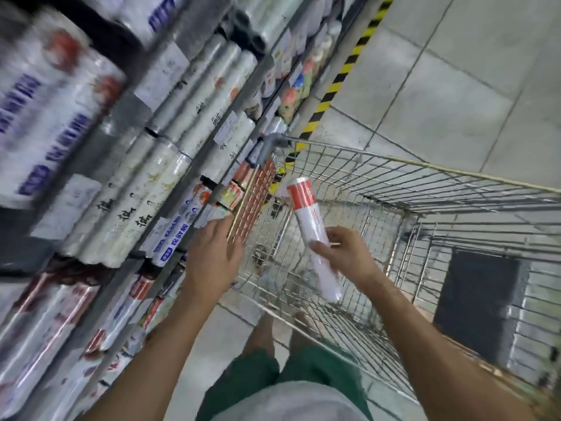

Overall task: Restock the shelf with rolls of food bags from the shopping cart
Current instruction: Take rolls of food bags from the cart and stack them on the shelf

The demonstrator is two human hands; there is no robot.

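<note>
My right hand [346,256] grips a white roll of food bags with a red label [309,220] around its lower half, holding it tilted above the wire shopping cart [394,189]. My left hand [212,256] is stretched toward the shelf [170,189] on the left, fingers apart and holding nothing, its fingertips close to the shelf edge beside the cart's near-left corner. The shelf rows are packed with rolls of bags and wrap [130,189]. Red-labelled rolls [239,183] lie on the shelf just beyond my left hand.
The cart stands tight against the shelf unit, its grey handle [270,145] touching the shelf front. A yellow and black floor stripe [343,74] runs along the shelf base. Grey floor tiles [455,71] spread to the right. My legs in green shorts [273,372] stand beside the cart.
</note>
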